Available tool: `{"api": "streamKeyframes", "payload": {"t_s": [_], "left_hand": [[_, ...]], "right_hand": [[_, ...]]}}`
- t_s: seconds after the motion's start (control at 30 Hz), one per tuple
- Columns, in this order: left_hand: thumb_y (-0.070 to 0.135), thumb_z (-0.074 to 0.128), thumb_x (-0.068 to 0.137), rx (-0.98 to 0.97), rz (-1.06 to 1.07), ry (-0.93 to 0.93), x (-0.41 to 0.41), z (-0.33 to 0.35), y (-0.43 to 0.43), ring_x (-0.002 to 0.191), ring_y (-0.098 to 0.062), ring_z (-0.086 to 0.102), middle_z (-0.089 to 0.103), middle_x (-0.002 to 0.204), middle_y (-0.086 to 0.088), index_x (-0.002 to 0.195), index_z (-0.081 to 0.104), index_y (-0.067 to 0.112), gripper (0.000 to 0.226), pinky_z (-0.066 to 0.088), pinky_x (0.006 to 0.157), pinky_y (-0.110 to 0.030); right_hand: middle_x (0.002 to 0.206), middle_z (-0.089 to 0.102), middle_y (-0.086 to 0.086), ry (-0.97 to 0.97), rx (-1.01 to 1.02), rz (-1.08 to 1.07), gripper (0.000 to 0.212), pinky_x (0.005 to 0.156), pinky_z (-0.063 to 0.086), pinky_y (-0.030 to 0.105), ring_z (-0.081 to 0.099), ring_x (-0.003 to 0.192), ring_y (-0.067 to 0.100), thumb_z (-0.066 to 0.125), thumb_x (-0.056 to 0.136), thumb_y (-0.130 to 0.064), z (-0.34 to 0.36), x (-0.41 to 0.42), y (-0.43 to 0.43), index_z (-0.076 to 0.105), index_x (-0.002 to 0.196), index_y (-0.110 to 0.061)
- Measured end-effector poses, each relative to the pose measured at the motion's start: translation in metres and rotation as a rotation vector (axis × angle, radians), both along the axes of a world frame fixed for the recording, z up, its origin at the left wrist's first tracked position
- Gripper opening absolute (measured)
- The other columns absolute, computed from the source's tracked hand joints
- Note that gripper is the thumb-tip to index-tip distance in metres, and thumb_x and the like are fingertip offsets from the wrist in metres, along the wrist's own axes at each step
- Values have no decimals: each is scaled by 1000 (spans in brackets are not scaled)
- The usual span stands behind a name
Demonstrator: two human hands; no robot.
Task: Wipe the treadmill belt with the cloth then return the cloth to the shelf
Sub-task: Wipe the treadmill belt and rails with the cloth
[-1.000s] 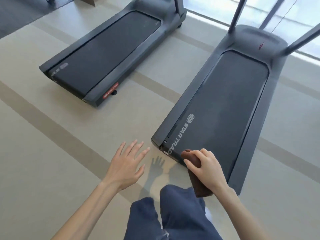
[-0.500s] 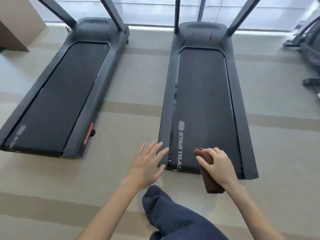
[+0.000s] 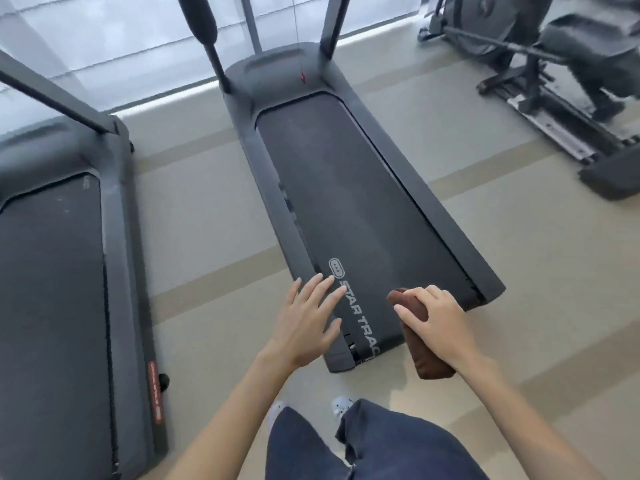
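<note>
Head view: a beige striped floor (image 3: 207,220) carries a Star Trac treadmill (image 3: 446,216) whose dark belt (image 3: 346,202) runs toward a frosted window (image 3: 104,36). A second treadmill (image 3: 52,271) stands to its left and another machine (image 3: 554,81) far right. The right hand (image 3: 436,320) has its grip clenched round a rolled brown cloth (image 3: 433,365) over the belt's near end. The left hand (image 3: 304,323) has its grip released, fingers spread.

Middle of cloth (image 3: 433,362) beneath right hand (image 3: 437,320); 2nd treadmill (image 3: 52,289) past left edge; far machine (image 3: 554,64) blurry.
</note>
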State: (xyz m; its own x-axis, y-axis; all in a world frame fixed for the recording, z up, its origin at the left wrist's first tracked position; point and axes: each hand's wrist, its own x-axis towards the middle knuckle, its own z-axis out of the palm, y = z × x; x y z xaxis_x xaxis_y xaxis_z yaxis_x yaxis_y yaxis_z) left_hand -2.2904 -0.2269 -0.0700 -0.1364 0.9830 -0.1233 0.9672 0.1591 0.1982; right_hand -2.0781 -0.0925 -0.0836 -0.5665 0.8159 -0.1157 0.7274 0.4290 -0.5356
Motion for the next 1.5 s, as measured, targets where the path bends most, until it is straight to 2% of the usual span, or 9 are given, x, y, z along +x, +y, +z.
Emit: {"api": "streamKeyframes", "payload": {"t_s": [0.1, 0.23, 0.43, 0.67, 0.83, 1.17, 1.27, 1.4, 1.5], "left_hand": [[40, 37, 93, 7, -120, -2, -28, -7, 19, 144, -17, 12, 26, 153, 3, 145, 29, 28, 54, 1, 118, -39], [39, 41, 91, 7, -287, -6, -76, -22, 36, 142, -18, 21, 33, 150, 2, 142, 36, 27, 53, 2, 116, -40], [42, 35, 94, -103, -571, 45, -156, -49, 74, 145, -17, 11, 23, 155, 3, 146, 27, 28, 55, -11, 113, -36], [35, 42, 93, -129, -708, -13, -168, -118, 129, 142, -19, 20, 32, 151, 0, 142, 38, 21, 51, 4, 117, -38], [34, 41, 94, -149, -744, 28, -160, -226, 152, 143, -19, 19, 32, 150, -1, 142, 37, 19, 51, 6, 117, -40], [33, 34, 96, -252, -881, 93, -118, -516, 177, 145, -19, 11, 20, 156, 0, 146, 27, 18, 53, 7, 117, -39], [32, 35, 96, -191, -896, 80, -104, -581, 201, 145, -20, 11, 19, 156, -1, 146, 27, 17, 53, 8, 117, -39], [33, 35, 97, -81, -905, 44, -83, -645, 239, 145, -20, 9, 17, 157, 0, 147, 25, 18, 54, 8, 117, -40], [34, 33, 97, -44, -953, 47, -78, -687, 253, 145, -21, 7, 16, 157, 0, 148, 21, 20, 54, 6, 118, -41]], "right_hand": [[99, 58, -6, -6, -24, -153, 23, 81, 43, 32, 50, 89, 17, 57, 88, -43, -8, -7, -6, 61, 105, -27], [100, 58, -6, -17, -55, -371, 23, 76, 40, 30, 52, 93, 19, 53, 91, -44, -32, -31, -18, 58, 106, -28], [106, 59, -4, -52, -97, -603, 25, 72, 35, 27, 49, 95, 18, 50, 92, -45, -67, -87, -34, 55, 107, -27], [106, 60, -1, -74, -75, -830, 28, 84, 42, 34, 50, 98, 22, 50, 92, -44, -121, -123, -34, 57, 112, -25], [111, 59, 3, -128, -115, -944, 33, 84, 42, 33, 50, 100, 24, 46, 95, -44, -222, -127, -18, 56, 118, -22], [117, 57, 3, -173, -209, -1165, 39, 89, 46, 33, 49, 105, 21, 42, 94, -50, -504, -128, -23, 53, 122, -26], [121, 55, 5, -218, -147, -1152, 40, 91, 45, 34, 47, 111, 23, 42, 95, -50, -571, -125, -9, 54, 125, -26], [120, 56, 9, -331, -59, -1084, 36, 95, 42, 43, 44, 120, 32, 47, 94, -46, -636, -121, 15, 58, 122, -25], [102, 63, 11, -422, 206, -1083, 27, 82, 48, 42, 57, 97, 31, 60, 87, -42, -670, -122, 19, 67, 104, -22]]}}
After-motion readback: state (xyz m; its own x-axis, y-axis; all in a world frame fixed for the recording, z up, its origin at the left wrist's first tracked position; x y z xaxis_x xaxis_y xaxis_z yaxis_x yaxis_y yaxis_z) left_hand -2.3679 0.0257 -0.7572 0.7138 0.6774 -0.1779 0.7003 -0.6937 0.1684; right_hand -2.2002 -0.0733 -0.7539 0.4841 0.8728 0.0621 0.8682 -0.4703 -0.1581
